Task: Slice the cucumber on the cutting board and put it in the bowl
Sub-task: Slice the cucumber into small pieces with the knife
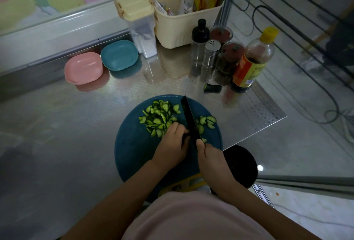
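Right hand (211,160): your fingers are wrapped tight round the handle of the knife (190,119), and your thumb lies forward at the base of the blade. The handle itself is hidden inside your fist.
Knife: the black blade runs straight away from your grip across the board (134,153), with its spine facing up at you.
Left hand (172,143): it sits just left of your grip, close against the flank of the blade. The fingers are bent down onto something dark on the board. You cannot tell whether they pinch it or only press on it.
Slices (158,119): the main heap lies ahead of your left hand, left of the blade. A smaller cluster sits right of the blade, just ahead of your right thumb.
End piece (212,87): it lies off the board on the counter (57,124), beyond the blade tip and to the right, near the foot of the bottle (252,61).
Pink bowl (83,68): it is far ahead and left of both hands, well apart from the board.
Blue bowl (119,55): it sits just beside the pink bowl, on the side nearer the blade's line.
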Motion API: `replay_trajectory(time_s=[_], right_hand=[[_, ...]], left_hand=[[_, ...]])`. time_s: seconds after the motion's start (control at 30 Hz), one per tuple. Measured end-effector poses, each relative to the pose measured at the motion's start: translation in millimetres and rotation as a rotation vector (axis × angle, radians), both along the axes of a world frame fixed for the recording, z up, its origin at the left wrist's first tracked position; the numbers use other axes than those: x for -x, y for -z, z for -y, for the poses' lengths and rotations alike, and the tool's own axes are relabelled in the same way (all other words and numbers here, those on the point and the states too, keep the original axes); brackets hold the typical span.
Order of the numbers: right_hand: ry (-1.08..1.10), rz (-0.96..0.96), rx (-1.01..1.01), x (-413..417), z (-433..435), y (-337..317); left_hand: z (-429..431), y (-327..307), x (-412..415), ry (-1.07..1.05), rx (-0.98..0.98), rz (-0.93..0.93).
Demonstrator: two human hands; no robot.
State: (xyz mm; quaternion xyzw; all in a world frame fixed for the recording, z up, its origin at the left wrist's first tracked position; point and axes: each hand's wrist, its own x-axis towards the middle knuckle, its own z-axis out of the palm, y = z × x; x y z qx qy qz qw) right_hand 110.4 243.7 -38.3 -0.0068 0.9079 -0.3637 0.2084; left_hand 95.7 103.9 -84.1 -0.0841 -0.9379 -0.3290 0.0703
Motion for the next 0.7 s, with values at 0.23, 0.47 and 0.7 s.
replay_trajectory(time_s=[0.23, 0.47, 0.7], right_hand=[[0.074, 0.053, 0.079, 6.1, 11.3, 10.3], [0.113, 0.088, 0.148, 3.5, 4.0, 3.6], [0.095, 0.067, 0.162, -2.1, 0.2, -3.2]], left_hand=[[0.9, -1.2, -0.7, 0.011, -0.001, -0.002], [-0.8, -3.5, -0.9, -0.008, 0.003, -0.025], [0.3, -3.2, -0.9, -0.011, -0.003, -0.029]])
